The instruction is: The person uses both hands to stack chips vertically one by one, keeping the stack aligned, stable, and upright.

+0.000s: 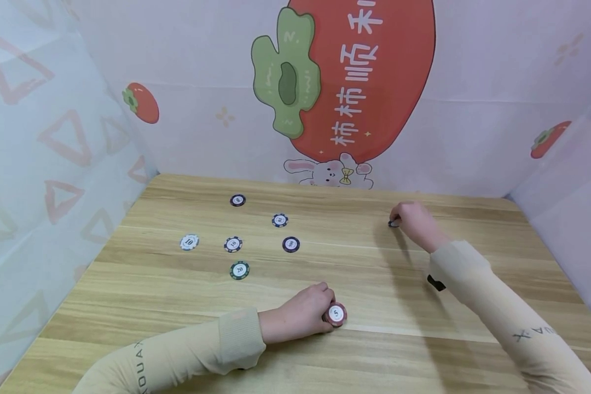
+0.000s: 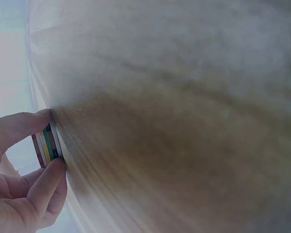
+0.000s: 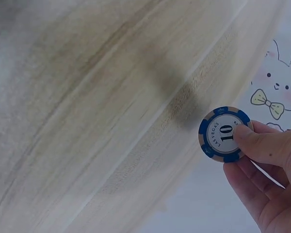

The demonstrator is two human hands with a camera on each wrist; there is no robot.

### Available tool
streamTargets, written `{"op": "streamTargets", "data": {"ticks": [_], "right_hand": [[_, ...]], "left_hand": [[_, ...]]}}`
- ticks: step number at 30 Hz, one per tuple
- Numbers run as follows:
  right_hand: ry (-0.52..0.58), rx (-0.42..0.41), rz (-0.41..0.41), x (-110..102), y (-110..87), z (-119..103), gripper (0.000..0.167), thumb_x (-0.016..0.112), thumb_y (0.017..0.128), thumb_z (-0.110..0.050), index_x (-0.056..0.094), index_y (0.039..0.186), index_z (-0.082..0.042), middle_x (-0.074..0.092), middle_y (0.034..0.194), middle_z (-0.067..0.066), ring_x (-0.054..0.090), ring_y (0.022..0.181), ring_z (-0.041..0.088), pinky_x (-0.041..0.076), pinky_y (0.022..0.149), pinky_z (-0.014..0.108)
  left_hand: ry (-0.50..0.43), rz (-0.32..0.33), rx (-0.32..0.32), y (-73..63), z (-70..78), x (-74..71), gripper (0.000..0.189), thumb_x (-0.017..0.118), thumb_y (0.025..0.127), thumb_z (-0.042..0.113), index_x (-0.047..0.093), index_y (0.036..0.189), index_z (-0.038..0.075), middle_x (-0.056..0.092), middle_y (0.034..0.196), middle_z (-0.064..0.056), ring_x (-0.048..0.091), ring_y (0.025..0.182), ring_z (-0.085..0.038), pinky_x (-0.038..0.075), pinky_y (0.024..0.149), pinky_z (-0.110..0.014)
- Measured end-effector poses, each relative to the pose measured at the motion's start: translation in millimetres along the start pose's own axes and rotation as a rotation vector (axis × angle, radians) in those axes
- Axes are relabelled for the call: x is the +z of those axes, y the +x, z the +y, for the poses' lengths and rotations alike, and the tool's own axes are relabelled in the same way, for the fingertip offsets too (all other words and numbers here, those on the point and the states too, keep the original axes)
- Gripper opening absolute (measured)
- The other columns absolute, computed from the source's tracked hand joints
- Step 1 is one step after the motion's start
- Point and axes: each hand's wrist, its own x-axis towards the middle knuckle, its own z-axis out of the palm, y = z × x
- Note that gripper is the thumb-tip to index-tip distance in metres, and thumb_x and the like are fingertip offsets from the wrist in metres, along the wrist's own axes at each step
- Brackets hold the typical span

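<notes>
Near the front middle of the table, my left hand pinches a short stack of poker chips between thumb and fingers. A red chip marked 5 tops it, and the left wrist view shows the stack's layered coloured edges close to the tabletop. Farther back on the right, my right hand pinches a single blue poker chip marked 10, its thumb over the printed face. In the head view only a sliver of this chip shows below the fingertips.
Several loose chips lie flat at the left: a white one, a green one, blue ones and dark ones. The wooden table meets printed cloth walls at the back and sides.
</notes>
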Motion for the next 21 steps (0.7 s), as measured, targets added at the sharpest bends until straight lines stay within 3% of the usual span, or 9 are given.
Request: {"op": "streamTargets", "data": {"ticks": [7, 14, 21], "right_hand": [[0.038, -0.03, -0.037, -2, -14.7, -9, 0.018, 0.054, 0.079, 0.011, 0.068, 0.082, 0.001, 0.063, 0.083, 0.013, 0.061, 0.078, 0.026, 0.05, 0.067, 0.038], [0.035, -0.112, 0.036, 1, -25.8, -19, 0.009, 0.064, 0.078, 0.007, 0.069, 0.079, -0.001, 0.063, 0.08, 0.011, 0.061, 0.076, 0.023, 0.05, 0.067, 0.035], [0.05, -0.157, 0.082, 4, -34.3, -30, 0.011, 0.066, 0.076, 0.007, 0.069, 0.077, -0.004, 0.061, 0.077, 0.004, 0.06, 0.074, 0.019, 0.05, 0.065, 0.031]], "left_hand": [[-0.018, -0.009, -0.005, -0.2, 0.2, -0.1, 0.032, 0.078, 0.069, 0.022, 0.06, 0.091, 0.006, 0.051, 0.082, 0.003, 0.047, 0.073, -0.004, 0.043, 0.068, -0.015], [-0.021, -0.013, -0.012, 0.8, -1.3, 0.8, 0.032, 0.078, 0.069, 0.021, 0.06, 0.092, 0.007, 0.05, 0.082, 0.003, 0.047, 0.073, -0.004, 0.043, 0.068, -0.015], [-0.023, -0.03, -0.028, 0.7, -1.4, 0.6, 0.034, 0.078, 0.07, 0.022, 0.06, 0.094, 0.007, 0.051, 0.084, 0.003, 0.047, 0.074, -0.004, 0.043, 0.069, -0.015]]}}
